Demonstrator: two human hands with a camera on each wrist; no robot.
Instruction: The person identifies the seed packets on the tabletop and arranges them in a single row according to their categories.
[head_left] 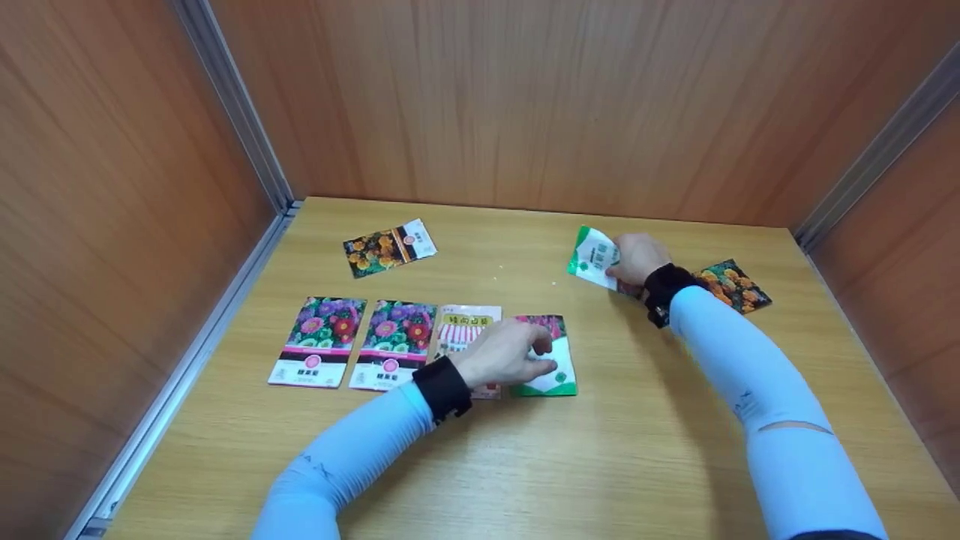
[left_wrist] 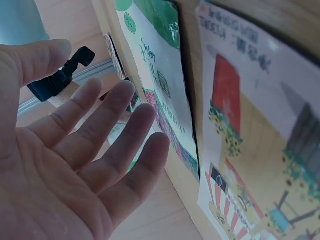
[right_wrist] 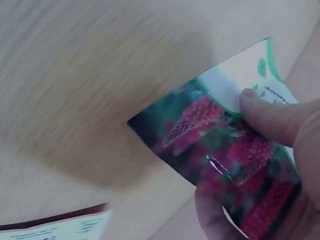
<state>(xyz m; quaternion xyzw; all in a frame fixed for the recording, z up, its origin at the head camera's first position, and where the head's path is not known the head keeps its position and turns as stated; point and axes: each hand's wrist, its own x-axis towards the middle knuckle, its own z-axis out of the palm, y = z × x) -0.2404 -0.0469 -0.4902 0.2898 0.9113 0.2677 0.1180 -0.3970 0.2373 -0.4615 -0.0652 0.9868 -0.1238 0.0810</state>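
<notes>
My right hand [head_left: 640, 257] pinches a green-and-white seed packet [head_left: 592, 255] at the back right. In the right wrist view its thumb presses on the front, and the packet [right_wrist: 230, 150] shows pink flower spikes and bends a little. With nothing in its fingers, my left hand [head_left: 504, 354] hovers over the front row. It overlaps a seed packet with a striped awning picture [head_left: 461, 330] and a second green-and-white packet [head_left: 559, 367] to its right. The left wrist view shows that palm, fingers spread beside the green-and-white packet [left_wrist: 155, 65].
Two packets with pink and purple flowers [head_left: 319, 334] [head_left: 396, 337] lie at the left of the row. An orange flower packet [head_left: 379, 251] lies at the back left, another [head_left: 735, 285] beyond my right wrist. Wooden panels [head_left: 495, 105] enclose the table [head_left: 480, 480] on three sides.
</notes>
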